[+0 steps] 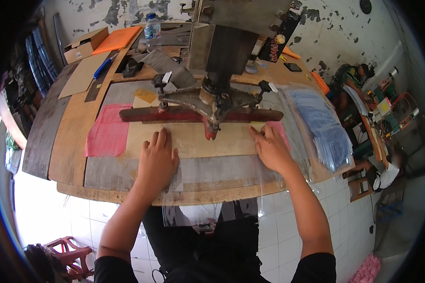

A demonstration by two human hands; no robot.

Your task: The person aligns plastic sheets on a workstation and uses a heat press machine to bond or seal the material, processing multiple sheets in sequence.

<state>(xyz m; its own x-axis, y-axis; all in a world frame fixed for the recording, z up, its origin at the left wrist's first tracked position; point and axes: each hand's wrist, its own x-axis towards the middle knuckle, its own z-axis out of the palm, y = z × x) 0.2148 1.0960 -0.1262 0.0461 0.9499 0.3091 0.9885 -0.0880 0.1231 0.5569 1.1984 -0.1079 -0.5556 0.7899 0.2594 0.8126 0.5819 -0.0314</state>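
Observation:
A clear plastic sheet point(212, 213) lies over a cream-coloured board point(208, 147) on the worktable, and its near end hangs past the table's front edge. My left hand point(157, 153) rests on the sheet with its fingers stretched forward. On the other side my right hand point(272, 147) lies with fingers apart, its index fingertip close to the press bar. That long reddish-brown bar point(174, 115) hangs beneath a metal press head point(217, 96) just beyond my fingertips; whether it touches the sheet I cannot tell. Pink material point(108, 132) sticks out left of the board.
A stack of bluish clear plastic pieces point(320, 127) lies at the right. Farther back are a water bottle point(152, 32), a blue cutter point(102, 68), a cardboard box point(86, 45) and a phone point(293, 67). Two people sit at the right, near another machine. A red stool point(70, 254) stands lower left.

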